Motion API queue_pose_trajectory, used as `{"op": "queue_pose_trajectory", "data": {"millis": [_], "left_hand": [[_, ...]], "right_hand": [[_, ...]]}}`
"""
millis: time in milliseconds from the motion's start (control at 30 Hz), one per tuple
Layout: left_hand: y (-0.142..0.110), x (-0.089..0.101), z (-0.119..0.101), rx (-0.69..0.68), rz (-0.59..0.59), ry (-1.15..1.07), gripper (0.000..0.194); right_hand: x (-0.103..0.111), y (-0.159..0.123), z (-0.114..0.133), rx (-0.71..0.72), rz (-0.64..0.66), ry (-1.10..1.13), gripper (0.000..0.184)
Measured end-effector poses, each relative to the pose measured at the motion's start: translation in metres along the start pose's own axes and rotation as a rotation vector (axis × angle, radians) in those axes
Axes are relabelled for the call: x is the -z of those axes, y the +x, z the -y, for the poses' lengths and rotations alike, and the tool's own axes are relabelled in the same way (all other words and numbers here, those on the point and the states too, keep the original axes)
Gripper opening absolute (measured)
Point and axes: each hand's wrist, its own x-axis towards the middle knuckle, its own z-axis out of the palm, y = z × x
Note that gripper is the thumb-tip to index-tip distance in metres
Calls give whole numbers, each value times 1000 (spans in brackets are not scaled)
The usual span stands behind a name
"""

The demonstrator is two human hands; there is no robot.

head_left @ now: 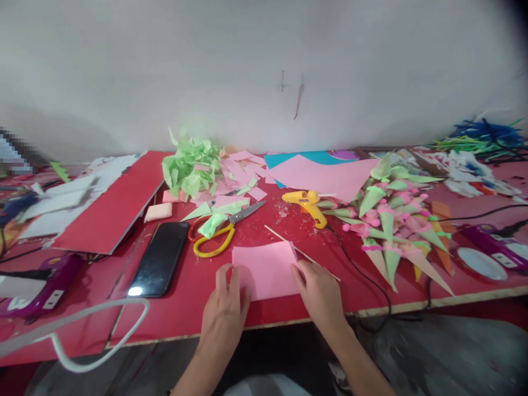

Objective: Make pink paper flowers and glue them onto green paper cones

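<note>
A small pink paper rectangle (pixel 267 269) lies flat on the red table (pixel 185 308) near its front edge. My left hand (pixel 225 311) rests on the paper's lower left corner with fingers curled onto it. My right hand (pixel 319 291) presses the paper's right edge with its fingertips. A thin wooden stick (pixel 301 253) lies diagonally just behind the right hand, touching the paper's far corner. Scissors with yellow and red handles (pixel 218 234) lie behind the paper to the left.
A black phone (pixel 160 258) lies left of the paper. A yellow glue gun (pixel 307 204) with a black cord sits behind, beside a heap of green and pink paper cones (pixel 391 225). Green crumpled paper (pixel 192 168), pink scraps and coloured sheets (pixel 322 173) line the wall.
</note>
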Motion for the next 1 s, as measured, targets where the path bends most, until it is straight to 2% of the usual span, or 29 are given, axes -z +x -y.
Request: {"op": "queue_pose_trajectory", "data": {"millis": [300,500,800,1000], "left_hand": [[-1,-1,-4,-28,25,214,38],[2,0,-4,-39,-31,280,37],[9,-1,-2,-42,46,272,37],[11,-2,-1,-47,106,286,39]], "right_hand": [[-1,3,-2,-45,20,12,30],[-3,5,-3,-101,47,30,28],[-3,6,-1,-139,91,48,19],[1,10,2,-246,107,61,19]]}}
